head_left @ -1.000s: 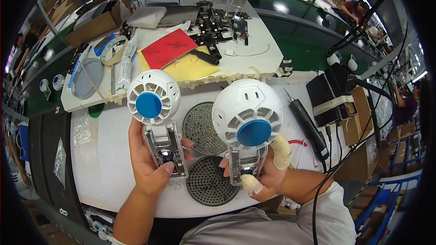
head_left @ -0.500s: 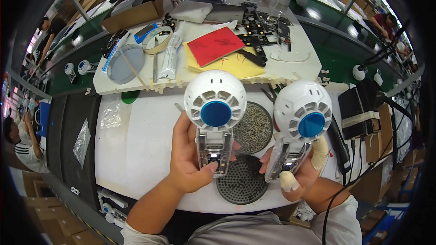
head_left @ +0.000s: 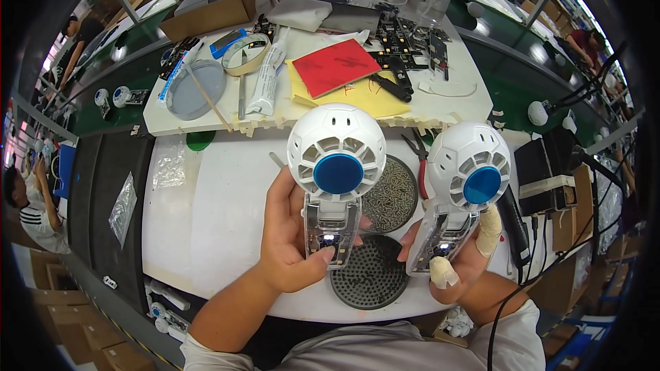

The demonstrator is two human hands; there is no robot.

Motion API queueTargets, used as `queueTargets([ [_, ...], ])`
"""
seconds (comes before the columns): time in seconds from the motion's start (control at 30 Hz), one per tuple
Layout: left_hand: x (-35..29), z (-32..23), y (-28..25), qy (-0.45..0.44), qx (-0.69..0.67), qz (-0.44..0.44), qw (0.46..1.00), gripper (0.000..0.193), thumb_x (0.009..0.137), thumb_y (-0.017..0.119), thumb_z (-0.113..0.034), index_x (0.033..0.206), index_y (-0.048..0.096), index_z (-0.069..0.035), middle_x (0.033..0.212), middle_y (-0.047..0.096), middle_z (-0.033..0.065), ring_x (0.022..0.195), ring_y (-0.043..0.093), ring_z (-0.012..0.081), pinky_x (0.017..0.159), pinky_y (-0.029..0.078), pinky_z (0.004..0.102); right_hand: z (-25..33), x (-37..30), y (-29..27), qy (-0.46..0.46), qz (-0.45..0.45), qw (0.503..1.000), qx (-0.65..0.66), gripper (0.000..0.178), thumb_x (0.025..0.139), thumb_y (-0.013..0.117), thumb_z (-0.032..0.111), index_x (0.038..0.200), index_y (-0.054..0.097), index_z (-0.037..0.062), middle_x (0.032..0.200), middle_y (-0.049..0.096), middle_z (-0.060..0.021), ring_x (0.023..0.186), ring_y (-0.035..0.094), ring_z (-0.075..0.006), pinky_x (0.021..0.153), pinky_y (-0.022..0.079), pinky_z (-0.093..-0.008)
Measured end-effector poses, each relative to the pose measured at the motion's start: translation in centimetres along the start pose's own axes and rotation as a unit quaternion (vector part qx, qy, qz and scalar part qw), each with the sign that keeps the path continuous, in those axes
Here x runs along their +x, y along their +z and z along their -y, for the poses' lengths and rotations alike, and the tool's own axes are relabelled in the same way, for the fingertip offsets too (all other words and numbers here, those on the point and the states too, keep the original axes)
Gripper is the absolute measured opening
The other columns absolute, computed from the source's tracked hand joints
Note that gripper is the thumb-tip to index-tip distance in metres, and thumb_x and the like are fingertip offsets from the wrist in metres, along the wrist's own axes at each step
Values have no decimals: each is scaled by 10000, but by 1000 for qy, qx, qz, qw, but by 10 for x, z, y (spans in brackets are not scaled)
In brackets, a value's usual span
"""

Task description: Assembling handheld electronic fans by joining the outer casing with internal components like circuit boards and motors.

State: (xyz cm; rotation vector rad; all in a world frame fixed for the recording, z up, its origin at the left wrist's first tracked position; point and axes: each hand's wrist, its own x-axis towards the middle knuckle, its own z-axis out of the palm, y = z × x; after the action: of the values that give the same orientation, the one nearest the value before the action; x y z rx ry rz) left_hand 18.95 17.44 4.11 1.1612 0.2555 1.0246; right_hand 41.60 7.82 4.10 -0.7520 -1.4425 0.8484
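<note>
My left hand [head_left: 285,254] is closed round the clear handle of a white ball-headed device [head_left: 335,130], its thumb pressing on the handle near a small lit spot. A similar white ball-headed device [head_left: 473,144] is in my right hand [head_left: 471,268], tilted a little to the right. Both heads have vent slots and a blue disc facing up, and circuit boards show through the clear handles. Tan finger covers sit on the right thumb and another finger. Behind and between the devices are a round dish of screws [head_left: 390,199] and a dark studded round dish [head_left: 368,285].
Red-handled pliers [head_left: 421,165] lie beside the right device. On the raised white shelf are a red pad [head_left: 335,67], a tape roll [head_left: 246,55], a white tube [head_left: 267,86] and circuit boards [head_left: 395,38]. A black box [head_left: 543,172] and cables stand at the right.
Both devices have moved slightly right in the picture, and the left one appears a little larger. The background has shifted slightly too. More of the pliers shows between the heads. Both grips stay the same.
</note>
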Motion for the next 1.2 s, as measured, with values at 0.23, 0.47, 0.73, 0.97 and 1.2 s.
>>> queueTargets([
  [0.23, 0, -1, 3, 10, -7, -12, 1000, 971, 712, 551, 22, 1497, -13, -67, 1427, 336, 256, 1115, 593, 382, 843, 581, 434, 1, 0, 1, 10, -14, 1000, -6, 956, 787, 530, 8, 1493, -75, 231, 1338, 349, -276, 927, 639, -286, 714, 604, -386],
  [0.47, -4, 6, -2, 56, 19, 21, 998, 883, 729, 551, 19, 1461, 58, -33, 1370, 358, 303, 1015, 625, 337, 785, 588, 408, 4, 1, -2, 0, 33, 999, -22, 961, 773, 544, -32, 1487, -69, 165, 1349, 345, -289, 1003, 629, -297, 780, 590, -394],
  [0.73, -7, 2, 6, 95, 71, -1, 993, 792, 760, 615, -43, 1402, 153, 5, 1260, 463, 291, 865, 646, 308, 681, 585, 407, -18, -43, 1, 44, -6, 999, 24, 975, 762, 577, -46, 1496, -44, 114, 1414, 303, -304, 1183, 526, -335, 979, 461, -455],
  [0.97, -13, 4, 8, 83, 101, -4, 991, 692, 776, 638, -64, 1341, 263, 76, 1249, 488, 268, 797, 650, 306, 628, 573, 404, 6, -31, -23, 233, 224, 945, -53, 986, 767, 605, -21, 1498, -55, 26, 1491, 253, -265, 1329, 391, -337, 1119, 286, -454],
  [1.2, -20, -1, -1, 75, 157, 3, 985, 675, 757, 623, -52, 1326, 291, 91, 1190, 520, 245, 768, 654, 300, 634, 567, 389, 47, 24, -9, 59, 207, 926, -311, 582, 692, 726, 89, 1234, 526, 15, 1149, 609, -117, 1056, 589, -185, 953, 477, -348],
])
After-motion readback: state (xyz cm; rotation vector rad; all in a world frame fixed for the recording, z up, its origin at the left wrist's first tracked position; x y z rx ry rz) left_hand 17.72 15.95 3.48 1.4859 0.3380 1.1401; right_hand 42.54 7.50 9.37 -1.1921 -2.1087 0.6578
